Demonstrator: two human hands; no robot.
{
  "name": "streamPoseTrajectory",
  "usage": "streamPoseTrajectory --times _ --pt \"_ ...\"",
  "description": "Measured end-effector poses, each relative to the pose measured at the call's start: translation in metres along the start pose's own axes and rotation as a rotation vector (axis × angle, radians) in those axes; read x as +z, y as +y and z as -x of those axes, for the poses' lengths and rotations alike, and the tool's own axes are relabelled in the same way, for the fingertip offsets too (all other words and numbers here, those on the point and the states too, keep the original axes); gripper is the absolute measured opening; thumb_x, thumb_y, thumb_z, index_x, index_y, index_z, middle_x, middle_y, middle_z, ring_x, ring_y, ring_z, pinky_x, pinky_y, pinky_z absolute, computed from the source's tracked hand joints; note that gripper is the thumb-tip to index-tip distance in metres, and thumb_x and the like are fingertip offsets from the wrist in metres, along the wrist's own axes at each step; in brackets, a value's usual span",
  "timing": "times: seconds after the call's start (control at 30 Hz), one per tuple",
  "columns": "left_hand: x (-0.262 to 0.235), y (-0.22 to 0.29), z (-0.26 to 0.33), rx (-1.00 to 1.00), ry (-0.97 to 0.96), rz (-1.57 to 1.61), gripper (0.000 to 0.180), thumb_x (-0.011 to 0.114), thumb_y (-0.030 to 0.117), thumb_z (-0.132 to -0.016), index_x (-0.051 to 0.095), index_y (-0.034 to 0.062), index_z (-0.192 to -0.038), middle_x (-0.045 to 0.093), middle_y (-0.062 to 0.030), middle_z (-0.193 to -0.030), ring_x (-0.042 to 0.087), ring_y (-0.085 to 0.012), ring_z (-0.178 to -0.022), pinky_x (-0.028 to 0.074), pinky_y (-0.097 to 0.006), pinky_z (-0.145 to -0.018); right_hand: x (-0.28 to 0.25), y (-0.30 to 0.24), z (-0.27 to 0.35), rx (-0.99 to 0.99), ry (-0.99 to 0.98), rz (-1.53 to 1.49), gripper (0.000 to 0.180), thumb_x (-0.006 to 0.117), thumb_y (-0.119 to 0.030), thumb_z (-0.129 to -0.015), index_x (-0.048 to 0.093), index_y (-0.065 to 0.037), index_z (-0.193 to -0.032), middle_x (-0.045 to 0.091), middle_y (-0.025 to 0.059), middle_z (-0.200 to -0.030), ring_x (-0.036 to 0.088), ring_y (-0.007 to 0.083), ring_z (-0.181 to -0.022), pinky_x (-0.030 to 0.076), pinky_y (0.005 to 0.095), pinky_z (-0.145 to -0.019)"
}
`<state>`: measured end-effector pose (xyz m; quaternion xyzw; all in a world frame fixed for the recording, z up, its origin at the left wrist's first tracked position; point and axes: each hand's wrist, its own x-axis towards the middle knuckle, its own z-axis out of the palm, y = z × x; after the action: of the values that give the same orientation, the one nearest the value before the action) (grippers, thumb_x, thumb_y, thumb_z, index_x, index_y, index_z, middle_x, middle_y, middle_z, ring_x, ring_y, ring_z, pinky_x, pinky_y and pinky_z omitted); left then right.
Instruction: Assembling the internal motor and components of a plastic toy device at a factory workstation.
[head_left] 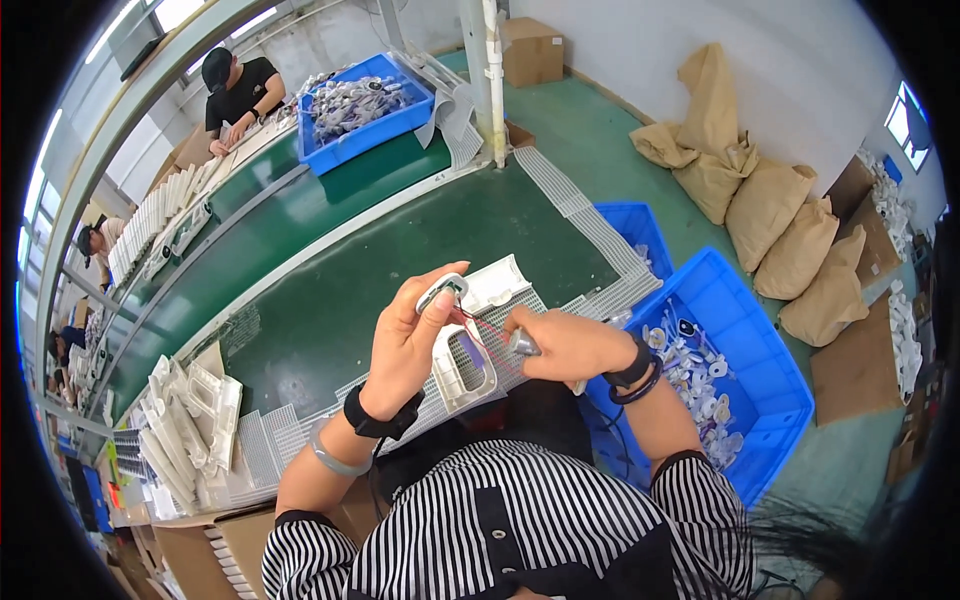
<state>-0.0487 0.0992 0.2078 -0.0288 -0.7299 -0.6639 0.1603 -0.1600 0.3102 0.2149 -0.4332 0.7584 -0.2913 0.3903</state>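
Observation:
My left hand [408, 338] is raised over the green table [340, 300] and pinches a small white plastic part [442, 291] between thumb and fingers. Thin red wires [480, 328] run from that part to my right hand [570, 343], which grips a small grey metal tool [522, 343]. Under both hands a white plastic housing [466, 368] with a rectangular opening lies on the table's near edge. Another white housing [494, 283] lies just beyond it.
A blue bin [745, 320] of small white parts stands at my right. White housings [185, 420] are stacked at my left beside white grid trays [262, 450]. Farther off are a second blue bin [372, 125], a green conveyor, other people, brown sacks [770, 215] and cardboard boxes.

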Motion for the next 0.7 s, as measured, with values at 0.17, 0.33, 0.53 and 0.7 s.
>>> streamPoseTrajectory --times 0.17,0.33,0.53,0.7 --pt "-0.014 -0.004 0.000 0.048 0.068 -0.180 0.037 0.053 0.027 -0.108 0.064 0.0028 -0.133 0.068 -0.0071 -0.116 0.064 -0.0135 -0.094 0.051 -0.029 -0.089 -0.012 -0.014 0.006 -0.145 0.153 -0.001 0.069 0.060 -0.017 -0.084 0.036 0.003 -0.145 0.067 0.0205 -0.069 0.067 0.0300 -0.052 0.054 0.0389 -0.053" --pt "-0.012 0.002 -0.002 -0.063 0.016 -0.055 0.040 0.054 0.031 -0.107 0.064 0.0020 -0.133 0.069 -0.0067 -0.120 0.060 -0.0126 -0.111 0.047 -0.029 -0.099 -0.025 0.004 -0.002 -0.165 0.233 0.237 0.059 0.065 -0.023 -0.086 0.049 -0.004 -0.140 0.070 0.0190 -0.075 0.071 0.0328 -0.066 0.054 0.0434 -0.063" --pt "-0.010 -0.016 -0.005 -0.176 0.002 0.195 0.046 0.051 0.035 -0.108 0.058 -0.0011 -0.137 0.068 -0.0095 -0.117 0.069 -0.0161 -0.093 0.055 -0.031 -0.089 -0.034 0.043 -0.016 -0.381 0.114 0.028 0.046 0.063 -0.038 -0.098 0.060 -0.005 -0.130 0.070 0.0108 -0.085 0.065 0.0186 -0.064 0.051 0.0346 -0.061" --pt "-0.005 -0.016 -0.010 -0.353 -0.063 0.391 0.050 0.049 0.039 -0.108 0.053 0.0016 -0.142 0.068 -0.0095 -0.104 0.068 -0.0155 -0.063 0.059 -0.028 -0.060 -0.027 0.097 -0.025 -0.231 -0.073 -0.700 0.055 0.055 -0.046 -0.103 0.052 -0.004 -0.138 0.065 0.0027 -0.107 0.063 0.0077 -0.075 0.048 0.0219 -0.065"
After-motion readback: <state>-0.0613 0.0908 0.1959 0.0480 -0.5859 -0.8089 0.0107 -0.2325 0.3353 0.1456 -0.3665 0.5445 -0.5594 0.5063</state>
